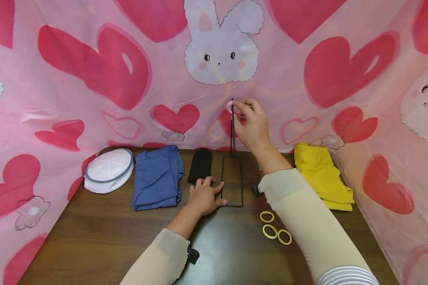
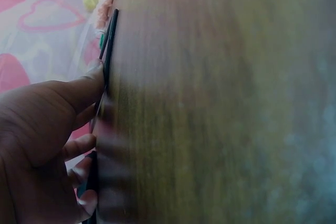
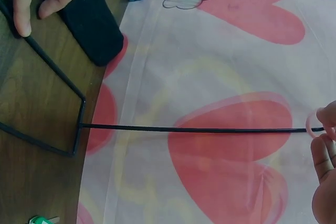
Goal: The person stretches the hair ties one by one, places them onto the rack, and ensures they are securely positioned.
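My right hand [image 1: 252, 126] pinches a pink ring [image 1: 230, 107] between thumb and fingers at the top of a black wire stand [image 1: 242, 182]. In the right wrist view, the ring [image 3: 309, 125] surrounds the tip of the stand's upright rod [image 3: 226, 130]. The rectangular base of the stand lies on the table. My left hand [image 1: 204, 196] rests with spread fingers at the left side of that base, its thumb touching the near corner. Just beyond the left fingers is a flat black piece with rounded ends [image 1: 201, 164]. Three pale yellow rings [image 1: 270, 236] lie below the right forearm.
A folded blue cloth [image 1: 157, 180] lies left of the black piece, beside a white round item with a grey rim [image 1: 108, 170]. A yellow cloth [image 1: 319, 174] is at the right. Patterned pink fabric [image 1: 171, 91] rises behind the wooden table [image 1: 103, 233]. Something small and green [image 3: 39, 220] lies near the base.
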`<act>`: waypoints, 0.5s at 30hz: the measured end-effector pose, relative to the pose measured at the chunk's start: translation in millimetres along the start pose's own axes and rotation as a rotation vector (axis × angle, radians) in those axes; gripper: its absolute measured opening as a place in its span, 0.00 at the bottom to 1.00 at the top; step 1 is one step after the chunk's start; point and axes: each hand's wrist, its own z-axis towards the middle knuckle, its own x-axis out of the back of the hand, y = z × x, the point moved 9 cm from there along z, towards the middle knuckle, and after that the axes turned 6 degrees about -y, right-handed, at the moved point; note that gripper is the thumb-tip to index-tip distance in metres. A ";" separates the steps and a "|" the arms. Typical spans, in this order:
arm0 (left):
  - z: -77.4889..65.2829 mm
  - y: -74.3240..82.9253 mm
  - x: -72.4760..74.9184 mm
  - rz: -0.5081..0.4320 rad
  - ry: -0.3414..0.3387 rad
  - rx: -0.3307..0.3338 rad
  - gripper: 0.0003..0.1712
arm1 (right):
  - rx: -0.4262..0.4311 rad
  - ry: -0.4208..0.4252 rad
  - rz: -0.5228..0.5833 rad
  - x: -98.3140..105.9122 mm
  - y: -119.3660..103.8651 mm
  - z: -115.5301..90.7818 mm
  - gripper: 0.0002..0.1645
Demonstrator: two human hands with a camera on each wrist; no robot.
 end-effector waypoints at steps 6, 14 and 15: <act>-0.3 -0.7 -0.7 -0.003 -0.009 0.003 0.42 | -0.035 -0.009 0.031 2.7 3.9 -9.3 0.25; 0.4 -1.1 -2.0 -0.002 -0.006 0.003 0.42 | -0.077 -0.101 0.057 12.3 4.9 -42.3 0.26; 0.5 -0.9 -1.8 -0.004 -0.006 0.003 0.42 | -0.076 -0.105 0.061 14.0 4.2 -46.1 0.26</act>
